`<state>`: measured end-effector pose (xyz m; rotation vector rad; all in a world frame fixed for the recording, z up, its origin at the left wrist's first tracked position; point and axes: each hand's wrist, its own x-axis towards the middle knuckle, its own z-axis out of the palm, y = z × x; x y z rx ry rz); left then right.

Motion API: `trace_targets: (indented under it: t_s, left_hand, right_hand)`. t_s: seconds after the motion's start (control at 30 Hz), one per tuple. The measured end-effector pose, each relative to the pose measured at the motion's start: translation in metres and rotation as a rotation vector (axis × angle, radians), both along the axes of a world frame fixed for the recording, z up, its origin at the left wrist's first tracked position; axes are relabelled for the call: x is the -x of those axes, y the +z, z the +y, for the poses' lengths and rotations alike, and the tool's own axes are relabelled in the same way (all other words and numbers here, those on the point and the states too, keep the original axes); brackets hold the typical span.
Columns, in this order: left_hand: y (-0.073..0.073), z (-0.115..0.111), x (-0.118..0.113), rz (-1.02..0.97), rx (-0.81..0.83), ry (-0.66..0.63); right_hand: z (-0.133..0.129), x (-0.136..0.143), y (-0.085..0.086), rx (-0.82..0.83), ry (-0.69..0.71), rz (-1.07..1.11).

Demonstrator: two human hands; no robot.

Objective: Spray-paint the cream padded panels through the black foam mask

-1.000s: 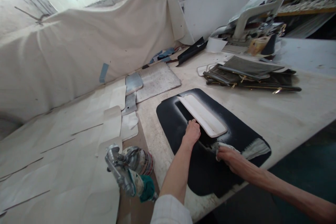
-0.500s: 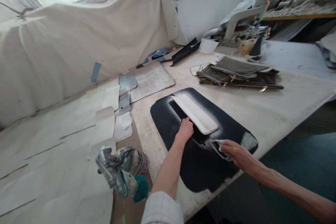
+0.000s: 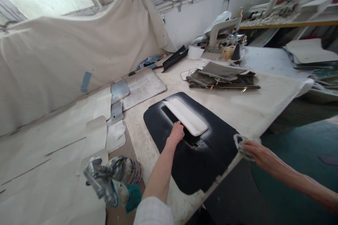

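A black panel [image 3: 198,168] with rounded corners lies flat on the cream-covered table. Along its middle, a white strip [image 3: 188,117] rises beside a dark slot. My left hand [image 3: 176,134] is closed at the slot's near edge, next to the strip; its fingertips are partly hidden, so I cannot make out what they pinch. Pale scuffs and a small ragged patch [image 3: 195,144] show on the black surface close to that hand. At the panel's right edge, my right hand [image 3: 252,150] grips a crumpled whitish rag [image 3: 241,144], slightly blurred.
A metal spray gun [image 3: 99,177] and a round can [image 3: 132,170] stand left of my forearm. Brown zippered pieces [image 3: 221,77] are piled beyond the panel. Pale sheets [image 3: 60,168] cover the left side. A sewing machine [image 3: 221,31] stands at the back.
My right hand has moved the rag from beside the slot out to the panel's right edge. My left hand keeps its place by the slot. The view has shifted right.
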<state>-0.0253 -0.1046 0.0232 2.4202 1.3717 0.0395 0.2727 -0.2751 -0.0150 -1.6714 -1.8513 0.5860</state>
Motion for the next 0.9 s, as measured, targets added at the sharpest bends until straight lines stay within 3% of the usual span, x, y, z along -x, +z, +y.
trace_targets:
  t_s: [0.17, 0.3, 0.4, 0.5, 0.57, 0.63, 0.67, 0.77, 0.83, 0.9]
  left_hand:
    - [0.009, -0.006, -0.004, 0.057, -0.025, 0.022]
    - [0.021, -0.013, -0.009, 0.102, -0.089, 0.115]
    - [0.042, -0.013, -0.012, 0.080, -0.118, 0.203]
    - [0.074, -0.026, -0.028, -0.006, -0.148, 0.265]
    - [0.092, -0.054, -0.055, -0.110, -0.171, 0.244]
    - [0.100, -0.099, -0.096, -0.222, -0.133, 0.142]
    - [0.099, -0.125, -0.118, -0.298, -0.084, 0.069]
    - [0.086, -0.196, -0.177, -0.674, 0.317, -0.119]
    - [0.076, -0.225, -0.203, -0.737, 0.399, -0.107]
    - [0.068, -0.238, -0.219, -0.700, 0.367, -0.057]
  right_hand:
    - [0.001, 0.026, 0.019, 0.082, -0.055, 0.461]
    - [-0.015, 0.007, 0.039, 0.230, -0.224, 0.841]
    - [-0.041, -0.022, 0.047, 0.308, -0.388, 1.072]
    - [-0.062, -0.036, 0.053, 0.313, -0.451, 1.225]
    - [-0.072, -0.037, 0.058, 0.305, -0.461, 1.311]
    - [-0.080, -0.037, 0.064, 0.296, -0.451, 1.376]
    - [-0.084, -0.036, 0.067, 0.291, -0.442, 1.401]
    - [-0.096, -0.039, 0.075, 0.279, -0.416, 1.451]
    - [-0.106, -0.040, 0.077, 0.264, -0.420, 1.470]
    - [-0.115, -0.041, 0.073, 0.247, -0.435, 1.468]
